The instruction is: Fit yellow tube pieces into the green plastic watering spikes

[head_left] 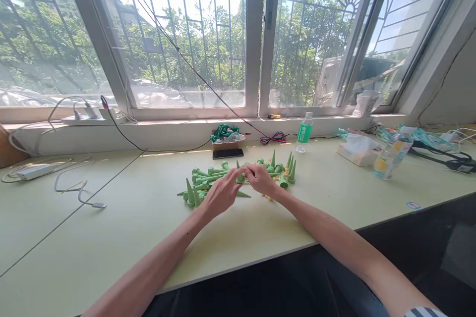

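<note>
Green plastic cone-shaped spikes (189,193) with collared ends lie and stand in a loose pile around my hands. My left hand (224,189) is closed on one green spike (239,177), whose pointed tip rises beyond the fingers. Right against it, my right hand (261,180) has its fingers pinched together at the held spike; whatever is between them is too small to make out. Small yellowish bits (284,178) lie scattered among the spikes to the right, and a few are under my right wrist.
Behind the pile are a black phone (228,153) and a small box (226,144) with green items. A green-labelled bottle (304,132), a tissue box (357,151) and a second bottle (392,156) stand to the right. White cables (80,188) lie on the left; the table edge (238,265) is nearest me.
</note>
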`<state>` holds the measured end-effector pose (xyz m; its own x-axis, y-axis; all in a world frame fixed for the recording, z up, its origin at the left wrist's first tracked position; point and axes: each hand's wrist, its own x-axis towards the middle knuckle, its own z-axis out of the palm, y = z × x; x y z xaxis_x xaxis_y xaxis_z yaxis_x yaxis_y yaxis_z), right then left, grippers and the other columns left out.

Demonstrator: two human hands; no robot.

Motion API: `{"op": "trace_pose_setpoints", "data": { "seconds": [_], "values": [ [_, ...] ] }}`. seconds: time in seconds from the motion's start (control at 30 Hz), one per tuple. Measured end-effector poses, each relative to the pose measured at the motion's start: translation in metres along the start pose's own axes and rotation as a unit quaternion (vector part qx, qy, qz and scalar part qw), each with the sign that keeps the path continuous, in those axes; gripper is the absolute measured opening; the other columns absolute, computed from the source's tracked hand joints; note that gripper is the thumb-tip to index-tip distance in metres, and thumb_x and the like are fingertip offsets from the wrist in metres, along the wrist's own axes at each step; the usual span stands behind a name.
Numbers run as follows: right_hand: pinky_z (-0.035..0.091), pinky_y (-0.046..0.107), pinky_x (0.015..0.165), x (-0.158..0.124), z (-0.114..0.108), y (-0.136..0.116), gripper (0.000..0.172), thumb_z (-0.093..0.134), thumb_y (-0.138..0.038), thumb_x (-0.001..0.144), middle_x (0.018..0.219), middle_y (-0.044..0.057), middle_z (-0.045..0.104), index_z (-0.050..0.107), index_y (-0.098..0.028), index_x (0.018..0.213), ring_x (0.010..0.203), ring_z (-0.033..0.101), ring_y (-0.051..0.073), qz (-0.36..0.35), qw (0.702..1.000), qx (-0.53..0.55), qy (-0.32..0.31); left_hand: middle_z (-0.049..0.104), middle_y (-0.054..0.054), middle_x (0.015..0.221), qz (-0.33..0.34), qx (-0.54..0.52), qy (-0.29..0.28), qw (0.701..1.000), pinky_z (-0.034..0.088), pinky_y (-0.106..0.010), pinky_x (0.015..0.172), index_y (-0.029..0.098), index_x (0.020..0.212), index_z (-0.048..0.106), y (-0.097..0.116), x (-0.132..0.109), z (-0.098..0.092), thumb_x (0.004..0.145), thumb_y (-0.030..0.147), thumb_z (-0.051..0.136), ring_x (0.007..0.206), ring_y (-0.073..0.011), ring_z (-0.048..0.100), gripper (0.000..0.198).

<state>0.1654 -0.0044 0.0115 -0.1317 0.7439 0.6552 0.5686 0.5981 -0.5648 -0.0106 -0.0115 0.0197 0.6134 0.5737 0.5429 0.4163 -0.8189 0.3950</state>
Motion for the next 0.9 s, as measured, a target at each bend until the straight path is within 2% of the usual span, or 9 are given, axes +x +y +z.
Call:
{"op": "trace_pose_setpoints", "data": {
  "seconds": [0.1, 0.2, 0.3, 0.37, 0.47, 0.53, 0.77, 0.9],
  "values": [
    [0.027, 0.024, 0.052, 0.0, 0.001, -0.002, 0.038, 0.038, -0.035, 0.093, 0.053, -0.003, 0.043, 0.042, -0.018, 0.059, 0.051, 0.034, 0.01, 0.016, 1.0, -0.007, 0.024, 0.052, -0.009, 0.123, -0.003, 0.002, 0.015, 1.0, 0.039, -0.024, 0.056, 0.03, 0.13, 0.044, 0.001, 0.001, 0.001, 0.091, 0.029, 0.045, 0.056, -0.0102, 0.051, 0.039],
    [0.027, 0.024, 0.052, -0.001, 0.002, -0.003, 0.039, 0.038, -0.037, 0.094, 0.052, -0.003, 0.044, 0.042, -0.019, 0.059, 0.05, 0.034, 0.01, 0.027, 0.998, -0.016, 0.051, 0.051, -0.008, 0.123, -0.035, -0.051, 0.075, 0.995, 0.04, -0.023, 0.054, 0.03, 0.128, 0.044, 0.004, 0.003, 0.003, 0.087, 0.034, 0.053, 0.054, -0.0082, 0.051, 0.042],
    [0.025, 0.025, 0.051, -0.001, 0.002, -0.002, 0.041, 0.037, -0.039, 0.095, 0.05, -0.004, 0.04, 0.038, -0.019, 0.059, 0.048, 0.03, 0.01, 0.029, 0.996, -0.027, 0.074, 0.057, -0.006, 0.11, -0.082, -0.099, 0.143, 0.981, 0.038, -0.022, 0.05, 0.027, 0.121, 0.047, 0.006, 0.004, 0.004, 0.086, 0.041, 0.055, 0.051, -0.0072, 0.049, 0.039],
    [0.024, 0.025, 0.051, -0.001, 0.003, -0.001, 0.042, 0.037, -0.039, 0.095, 0.05, -0.004, 0.04, 0.036, -0.02, 0.059, 0.049, 0.029, 0.01, 0.028, 0.996, -0.027, 0.078, 0.061, -0.002, 0.089, -0.114, -0.124, 0.157, 0.973, 0.037, -0.021, 0.048, 0.025, 0.114, 0.049, 0.007, 0.006, 0.003, 0.086, 0.046, 0.053, 0.045, -0.0072, 0.046, 0.036],
    [0.025, 0.025, 0.051, -0.002, 0.003, -0.001, 0.041, 0.037, -0.039, 0.095, 0.051, -0.004, 0.041, 0.036, -0.019, 0.06, 0.049, 0.03, 0.009, 0.021, 0.997, -0.019, 0.068, 0.057, 0.002, 0.06, -0.166, -0.182, 0.136, 0.96, 0.035, -0.02, 0.042, 0.022, 0.104, 0.051, 0.006, 0.007, 0.002, 0.088, 0.054, 0.047, 0.037, -0.0091, 0.045, 0.036],
    [0.025, 0.024, 0.051, -0.002, 0.003, -0.002, 0.04, 0.037, -0.039, 0.095, 0.052, -0.004, 0.04, 0.037, -0.019, 0.061, 0.049, 0.029, 0.009, 0.01, 0.998, -0.019, 0.056, 0.056, 0.003, 0.052, -0.196, -0.242, 0.118, 0.943, 0.033, -0.02, 0.036, 0.021, 0.098, 0.05, 0.004, 0.008, 0.002, 0.087, 0.058, 0.044, 0.033, -0.0103, 0.045, 0.039],
    [0.025, 0.023, 0.052, -0.004, 0.004, -0.003, 0.039, 0.037, -0.037, 0.095, 0.054, -0.004, 0.038, 0.038, -0.019, 0.061, 0.051, 0.028, 0.009, -0.028, 0.999, -0.017, 0.021, 0.061, 0.002, 0.053, -0.28, -0.414, 0.02, 0.866, 0.032, -0.019, 0.029, 0.02, 0.093, 0.046, 0.002, 0.01, 0.006, 0.08, 0.067, 0.049, 0.029, -0.0113, 0.048, 0.049],
    [0.026, 0.023, 0.052, -0.004, 0.004, -0.001, 0.039, 0.037, -0.038, 0.095, 0.053, -0.005, 0.036, 0.037, -0.019, 0.061, 0.052, 0.028, 0.009, -0.026, 0.999, -0.014, 0.018, 0.064, 0.0, 0.059, -0.285, -0.437, 0.017, 0.853, 0.036, -0.019, 0.031, 0.019, 0.093, 0.046, 0.005, 0.01, 0.004, 0.076, 0.066, 0.055, 0.033, -0.0119, 0.052, 0.051]
  ]
}}
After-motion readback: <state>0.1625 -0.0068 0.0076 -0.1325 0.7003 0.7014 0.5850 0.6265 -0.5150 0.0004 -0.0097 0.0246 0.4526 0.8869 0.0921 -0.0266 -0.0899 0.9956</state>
